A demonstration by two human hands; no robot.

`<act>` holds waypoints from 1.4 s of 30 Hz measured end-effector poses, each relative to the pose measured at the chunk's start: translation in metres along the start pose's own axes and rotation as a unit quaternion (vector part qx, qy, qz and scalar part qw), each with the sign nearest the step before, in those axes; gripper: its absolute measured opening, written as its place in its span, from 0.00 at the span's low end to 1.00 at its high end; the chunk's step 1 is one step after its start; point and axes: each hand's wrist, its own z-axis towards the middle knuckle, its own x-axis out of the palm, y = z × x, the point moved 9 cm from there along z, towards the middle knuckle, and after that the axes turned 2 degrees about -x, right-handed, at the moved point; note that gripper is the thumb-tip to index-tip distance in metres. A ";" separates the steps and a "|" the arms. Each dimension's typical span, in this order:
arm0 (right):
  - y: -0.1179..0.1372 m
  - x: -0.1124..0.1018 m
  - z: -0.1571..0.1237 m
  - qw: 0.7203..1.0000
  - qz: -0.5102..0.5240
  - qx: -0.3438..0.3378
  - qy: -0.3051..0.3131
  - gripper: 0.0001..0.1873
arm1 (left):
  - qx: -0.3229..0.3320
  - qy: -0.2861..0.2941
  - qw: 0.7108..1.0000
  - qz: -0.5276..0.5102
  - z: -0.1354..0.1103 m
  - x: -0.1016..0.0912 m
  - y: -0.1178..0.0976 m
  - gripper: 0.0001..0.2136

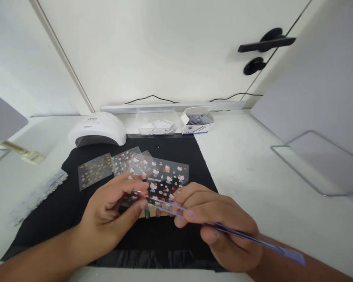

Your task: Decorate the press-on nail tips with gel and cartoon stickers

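Purple tweezers (250,237) lie across my right hand (223,223), gripped between thumb and fingers with the tips pointing left. Thumb and fingers of my left hand (108,213) are pinched together at those tips, around a small, thin, shiny piece too blurred to make out. Under both hands lies a clear sticker sheet (169,171) with white cat-face figures wearing red bows. Partly behind my fingers is a yellowish piece, with a dark green glossy nail-like tip (147,213) and a brownish one on it.
A clear sheet with gold stickers (95,171) lies left on the black mat (176,244). Along the back stand a white dome-shaped lamp (97,127), a clear tray (157,122) of white packets and an alcohol pads box (197,120). A brush (23,152) lies far left, a wire frame (308,184) right.
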 end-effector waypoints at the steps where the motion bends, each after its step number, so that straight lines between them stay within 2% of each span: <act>1: -0.001 0.000 0.000 1.000 -0.001 0.004 0.001 0.14 | -0.003 -0.004 1.000 -0.003 0.000 0.000 0.001 0.15; 13: -0.001 0.001 0.000 1.000 0.000 0.001 0.005 0.14 | -0.019 0.004 1.000 -0.025 -0.002 0.000 0.005 0.15; 19: -0.002 0.000 -0.001 1.000 0.010 0.006 0.001 0.14 | -0.025 -0.016 0.999 -0.038 -0.001 -0.001 0.004 0.16; 34: -0.005 0.000 -0.002 1.000 0.021 0.019 -0.002 0.14 | -0.023 -0.018 0.998 -0.050 -0.001 -0.001 0.004 0.16; 42: -0.010 -0.002 -0.004 0.998 0.045 0.042 -0.025 0.14 | -0.067 -0.031 0.995 -0.070 -0.003 -0.004 0.010 0.15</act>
